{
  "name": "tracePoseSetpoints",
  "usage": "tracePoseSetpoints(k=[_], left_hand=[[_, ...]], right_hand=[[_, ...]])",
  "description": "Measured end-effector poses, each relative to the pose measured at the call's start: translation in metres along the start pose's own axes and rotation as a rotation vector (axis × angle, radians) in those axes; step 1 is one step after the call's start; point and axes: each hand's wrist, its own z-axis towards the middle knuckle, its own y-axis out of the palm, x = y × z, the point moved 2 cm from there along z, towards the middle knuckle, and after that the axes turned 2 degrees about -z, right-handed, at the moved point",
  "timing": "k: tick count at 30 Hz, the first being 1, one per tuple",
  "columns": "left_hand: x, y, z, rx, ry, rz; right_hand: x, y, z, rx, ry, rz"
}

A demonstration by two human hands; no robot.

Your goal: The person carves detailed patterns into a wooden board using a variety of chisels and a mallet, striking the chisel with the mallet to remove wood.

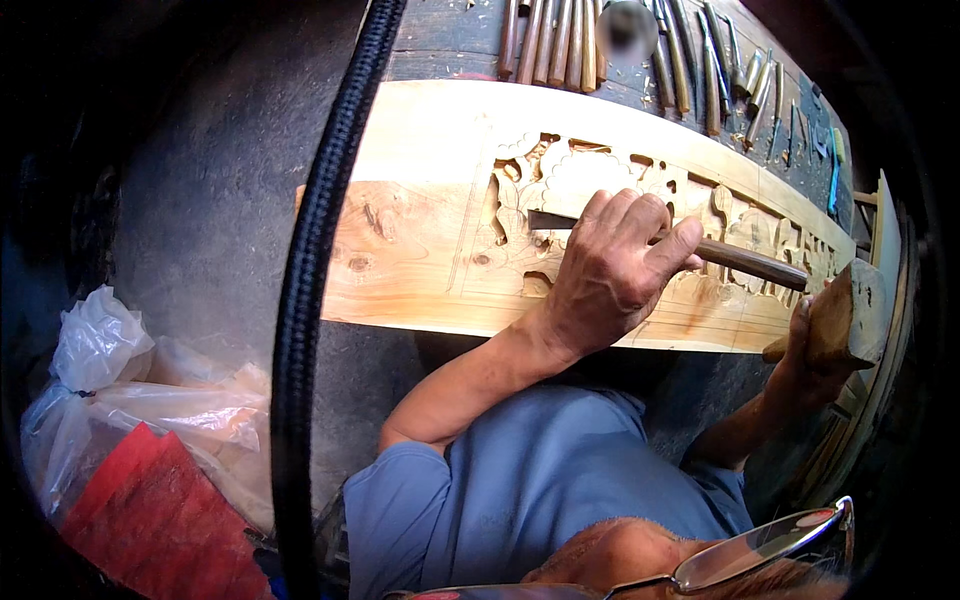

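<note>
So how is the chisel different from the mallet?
The chisel is long and slim, while the mallet is thick and chunky.
The chisel has a flat, dark blade, but the mallet has a blocky wooden head.
The chisel is in the left hand, over the carved board; the mallet is in the right hand.
Both have brown parts, and both are being held.

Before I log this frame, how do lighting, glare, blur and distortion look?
Head view: the carved board is brightly lit, palest at upper left; head view: highlights glint on the plastic bag; head view: a round patch by the tool handles is blurred; head view: the board's edges bow and corners go black.
</note>
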Motion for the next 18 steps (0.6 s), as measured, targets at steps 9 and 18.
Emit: tracePoseSetpoints(k=[9, 18], left_hand=[[0.003, -0.005, 0.003, -0.006, 0.001, 0.011], [0.003, -0.009, 0.004, 0.050, -0.006, 0.015]], right_hand=[[-0.003, -0.002, 0.001, -0.015, -0.011, -0.121], [0.002, -0.001, 0.045, 0.030, -0.215, 0.171]])
